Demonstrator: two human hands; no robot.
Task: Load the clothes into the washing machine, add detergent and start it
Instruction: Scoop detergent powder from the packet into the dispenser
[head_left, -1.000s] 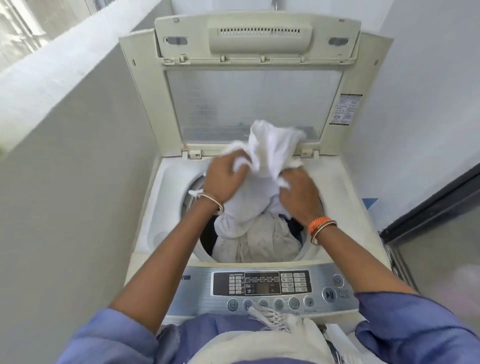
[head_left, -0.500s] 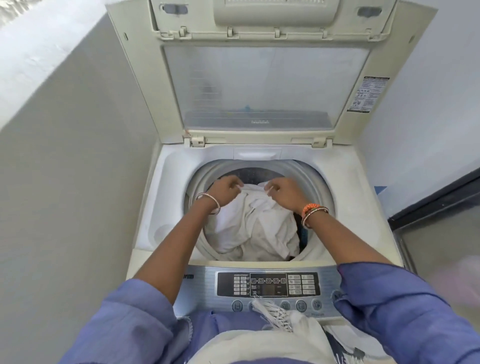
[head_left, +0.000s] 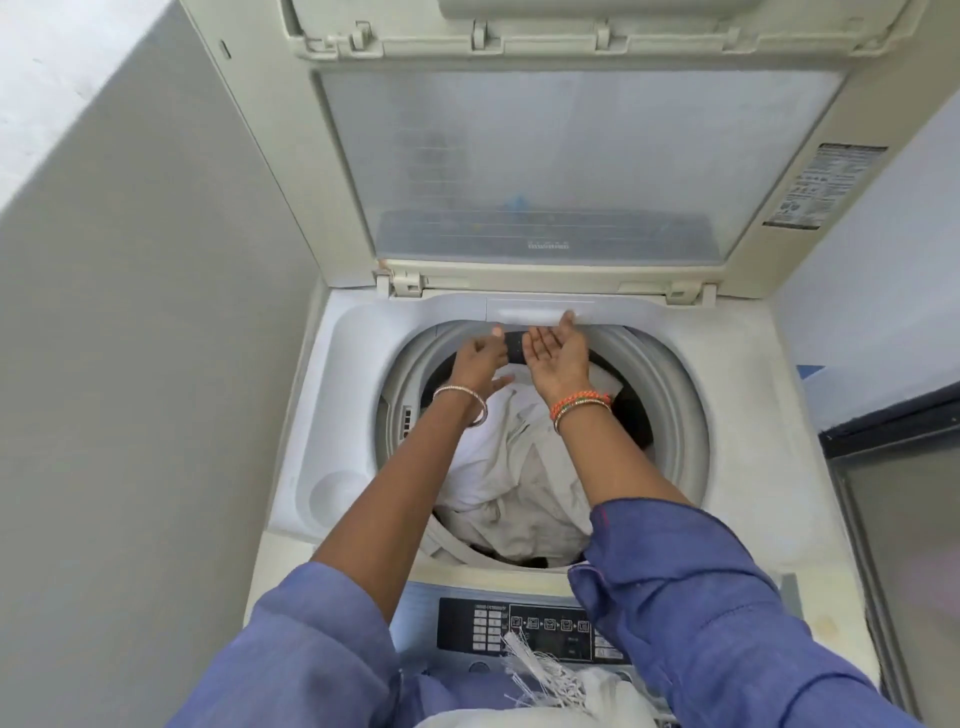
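Both hands have let go of the clothes (head_left: 511, 467); left hand (head_left: 480, 361) and right hand (head_left: 558, 358) hover released over the drum.

Soft, even daylight fills my view, brightest on the wall strip up and left of the washing machine (head_left: 524, 312). No hard shadows fall; only the drum's depths beside the clothes (head_left: 511, 467) go dark. The raised lid (head_left: 571, 156) above the drum carries a hazy sheen on its translucent panel. My left hand (head_left: 480, 361) is smeared by motion at the fingertips; my right hand (head_left: 558, 358) is sharper. Wide-angle bending splays the lid's edges outward, and my sleeves near the bottom look stretched and soft.
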